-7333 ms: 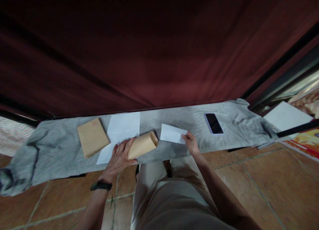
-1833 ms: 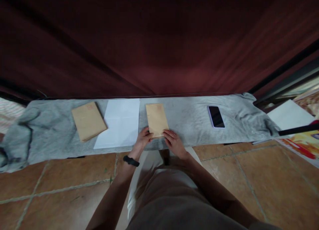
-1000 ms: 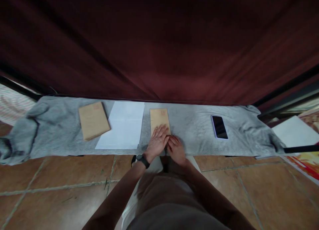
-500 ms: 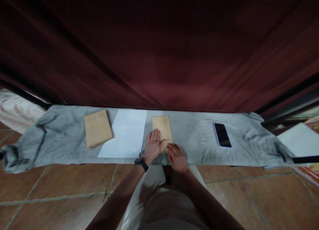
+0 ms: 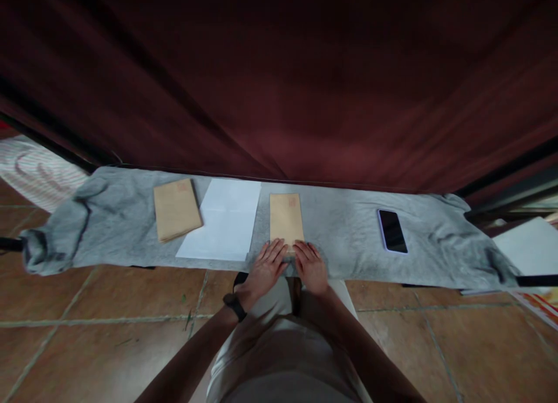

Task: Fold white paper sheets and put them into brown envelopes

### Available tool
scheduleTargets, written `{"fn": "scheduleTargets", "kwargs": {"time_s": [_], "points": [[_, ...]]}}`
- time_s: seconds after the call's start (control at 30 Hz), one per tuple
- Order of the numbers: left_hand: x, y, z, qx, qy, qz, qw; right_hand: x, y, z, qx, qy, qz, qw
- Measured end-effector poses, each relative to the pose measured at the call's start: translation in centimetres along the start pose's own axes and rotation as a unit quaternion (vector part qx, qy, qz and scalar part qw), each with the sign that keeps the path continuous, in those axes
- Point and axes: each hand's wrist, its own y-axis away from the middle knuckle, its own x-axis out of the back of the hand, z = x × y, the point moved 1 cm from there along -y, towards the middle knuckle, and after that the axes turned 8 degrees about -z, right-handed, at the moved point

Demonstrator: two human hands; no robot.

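A brown envelope [image 5: 286, 219] lies flat and upright on the grey cloth [image 5: 340, 228] in front of me. My left hand [image 5: 265, 268] and my right hand [image 5: 310, 266] rest side by side with fingers spread, their fingertips on the envelope's near edge. Neither hand grips anything. A black watch is on my left wrist.
White paper sheets [image 5: 225, 219] lie left of the envelope, and a stack of brown envelopes [image 5: 176, 210] further left. A dark phone [image 5: 392, 231] lies to the right. A dark red curtain [image 5: 279, 83] hangs behind. More white paper [image 5: 527, 247] sits at far right. Tiled floor [image 5: 96, 327] lies below.
Since 7.3 s ago the white folded sheet is out of sight and the envelope lies flat. In the last second my left hand slid from the envelope's middle back to its near edge.
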Motion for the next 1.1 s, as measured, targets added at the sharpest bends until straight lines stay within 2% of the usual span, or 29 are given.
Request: {"fn": "scheduleTargets", "kwargs": {"time_s": [0.13, 0.27, 0.4, 0.5, 0.6, 0.73, 0.9, 1.1], "points": [[-0.2, -0.5, 1.7, -0.007, -0.002, -0.021, 1.0, 0.6, -0.5, -0.1, -0.008, -0.013, -0.003, 1.0], [-0.5, -0.7, 2.6, 0.001, 0.004, -0.025, 1.0, 1.0, -0.6, -0.6, 0.028, 0.004, -0.047, 0.998], [-0.4, 1.4, 1.7, -0.002, 0.01, -0.021, 1.0, 1.2, 0.9, -0.3, 0.04, 0.024, -0.072, 0.996], [-0.2, 3.3, 0.6, 0.002, 0.004, -0.015, 1.0, 1.6, 2.4, 0.6, 0.038, 0.032, -0.071, 0.996], [-0.1, 4.0, 0.3, 0.018, -0.006, -0.003, 1.0, 2.0, 3.3, 1.4, 0.031, 0.03, -0.063, 0.997], [-0.2, 2.9, 1.2, 0.05, -0.02, -0.004, 0.999, 2.0, 2.8, 1.5, 0.011, 0.006, -0.043, 0.999], [-0.3, 1.2, 2.2, 0.057, -0.035, -0.025, 0.997, 1.3, 1.3, 1.5, -0.02, -0.011, -0.021, 1.0], [0.2, 0.4, 2.1, 0.063, -0.025, -0.023, 0.997, 0.4, 0.6, 2.0, -0.069, -0.033, 0.01, 0.997]]}}
